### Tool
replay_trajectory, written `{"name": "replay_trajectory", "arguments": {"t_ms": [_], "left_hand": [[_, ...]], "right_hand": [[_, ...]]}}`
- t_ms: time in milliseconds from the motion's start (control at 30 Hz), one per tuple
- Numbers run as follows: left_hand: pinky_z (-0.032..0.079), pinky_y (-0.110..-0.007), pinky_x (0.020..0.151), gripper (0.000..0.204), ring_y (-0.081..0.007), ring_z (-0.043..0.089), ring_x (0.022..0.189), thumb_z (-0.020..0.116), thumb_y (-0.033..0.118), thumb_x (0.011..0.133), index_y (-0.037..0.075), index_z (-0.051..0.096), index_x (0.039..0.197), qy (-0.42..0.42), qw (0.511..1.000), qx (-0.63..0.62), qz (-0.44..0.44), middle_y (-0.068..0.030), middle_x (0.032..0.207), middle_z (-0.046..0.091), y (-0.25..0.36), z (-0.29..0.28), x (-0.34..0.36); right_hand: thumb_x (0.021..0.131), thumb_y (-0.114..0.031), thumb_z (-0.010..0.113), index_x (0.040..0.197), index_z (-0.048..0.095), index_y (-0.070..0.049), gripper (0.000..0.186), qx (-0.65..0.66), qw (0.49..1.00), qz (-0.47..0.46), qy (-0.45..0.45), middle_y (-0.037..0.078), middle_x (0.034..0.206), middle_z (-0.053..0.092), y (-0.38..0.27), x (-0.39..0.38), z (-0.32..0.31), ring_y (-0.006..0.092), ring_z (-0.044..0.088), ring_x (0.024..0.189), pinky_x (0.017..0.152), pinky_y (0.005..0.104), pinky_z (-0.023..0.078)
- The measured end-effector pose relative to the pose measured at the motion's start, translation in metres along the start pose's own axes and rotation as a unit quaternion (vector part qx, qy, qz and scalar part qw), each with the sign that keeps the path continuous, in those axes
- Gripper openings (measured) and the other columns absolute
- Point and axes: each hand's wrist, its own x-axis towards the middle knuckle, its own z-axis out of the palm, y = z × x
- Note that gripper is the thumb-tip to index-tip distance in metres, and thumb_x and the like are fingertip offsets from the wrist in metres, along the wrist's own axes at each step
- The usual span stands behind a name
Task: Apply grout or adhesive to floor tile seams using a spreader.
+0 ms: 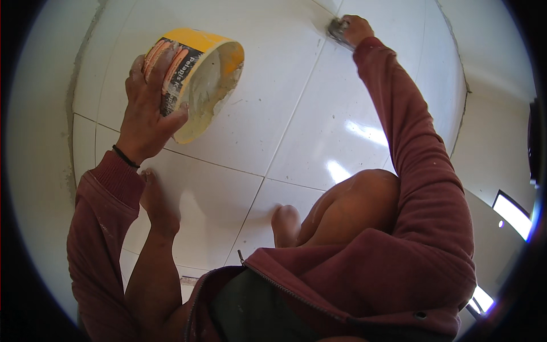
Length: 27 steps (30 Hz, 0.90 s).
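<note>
Your left hand (148,109) grips a tilted yellow-and-black plastic tub (202,85); your right hand (359,30), far right, clasps a dark-grey object (337,28). A slack grip could drop the tub.

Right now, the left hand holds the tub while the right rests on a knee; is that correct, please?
The right hand isn't on a knee: the head view shows it holding a dark object over tiles; the left hand holds the tub.
</note>
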Motion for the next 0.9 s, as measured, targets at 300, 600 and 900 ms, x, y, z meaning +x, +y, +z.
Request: {"name": "replay_trajectory", "arguments": {"t_ms": [300, 600, 900], "left_hand": [[0.028, -0.048, 0.096, 0.078, -0.0426, 0.027, 0.115, 0.061, 0.024, 0.062, 0.022, 0.029, 0.132, 0.002, 1.000, 0.007, -0.012, -0.0239, 0.130, 0.024, 0.002, 0.000, 0.000], [0.028, -0.049, 0.097, 0.077, -0.0434, 0.025, 0.116, 0.061, 0.025, 0.062, 0.024, 0.028, 0.132, 0.010, 0.999, -0.017, -0.031, -0.0250, 0.131, 0.022, -0.007, 0.000, 0.000], [0.029, -0.049, 0.096, 0.078, -0.0440, 0.025, 0.116, 0.061, 0.025, 0.062, 0.025, 0.028, 0.133, 0.005, 1.000, -0.001, -0.002, -0.0261, 0.131, 0.022, -0.003, -0.001, 0.001]], "right_hand": [[0.071, -0.014, 0.052, 0.100, 0.063, -0.022, 0.032, -0.070, 0.997, 0.024, -0.027, 0.006, 0.100, 0.062, 0.012, 0.022, 0.009, 0.0275, 0.057, 0.096, 0.082, 0.0443, 0.043], [0.070, -0.010, 0.051, 0.097, 0.064, -0.022, 0.033, 0.050, 0.997, -0.019, 0.062, 0.008, 0.102, 0.061, 0.025, 0.018, 0.023, 0.0298, 0.057, 0.094, 0.081, 0.0400, 0.045], [0.068, -0.011, 0.051, 0.094, 0.065, -0.017, 0.031, 0.132, 0.991, 0.003, 0.013, 0.013, 0.089, 0.063, 0.018, 0.017, 0.018, 0.0309, 0.059, 0.089, 0.079, 0.0360, 0.046]]}}
